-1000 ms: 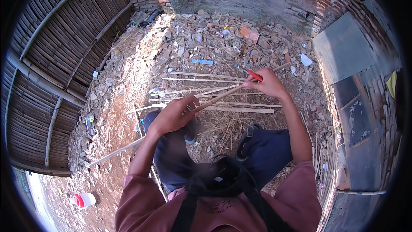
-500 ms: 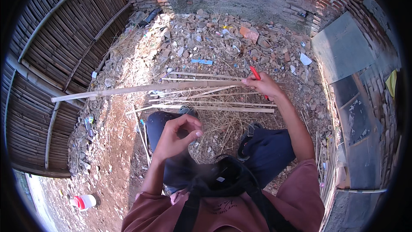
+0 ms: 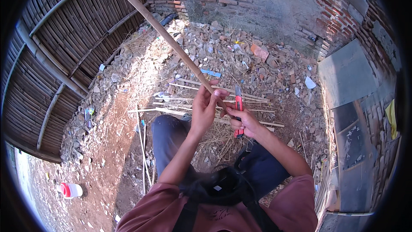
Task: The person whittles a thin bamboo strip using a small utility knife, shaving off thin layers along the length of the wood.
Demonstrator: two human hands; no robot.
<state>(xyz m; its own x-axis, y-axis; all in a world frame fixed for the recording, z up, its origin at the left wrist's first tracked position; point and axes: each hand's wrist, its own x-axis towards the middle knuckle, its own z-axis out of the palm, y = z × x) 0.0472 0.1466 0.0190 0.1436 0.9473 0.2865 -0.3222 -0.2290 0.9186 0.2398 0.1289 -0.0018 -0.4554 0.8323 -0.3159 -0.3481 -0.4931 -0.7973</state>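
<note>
A long bamboo strip slants from my hands up to the far left, its far end raised beside the bamboo wall. My left hand is closed round the strip near its close end, thumb on top. Just right of it, my right hand grips a red utility knife, its blade pointing away from me. The right fingertips also touch the strip's close end. Under my hands, several thin split bamboo strips lie on the ground between and beyond my knees.
Rubble and litter cover the ground ahead, up to a brick wall. A woven bamboo wall stands at left. Grey boards lean at right. A white container with a red lid sits on the dirt at lower left.
The long strip has swung from lying crosswise to slanting up and away. My left hand, earlier free and curled, has taken hold of it. The right hand with the knife moved nearer me.
</note>
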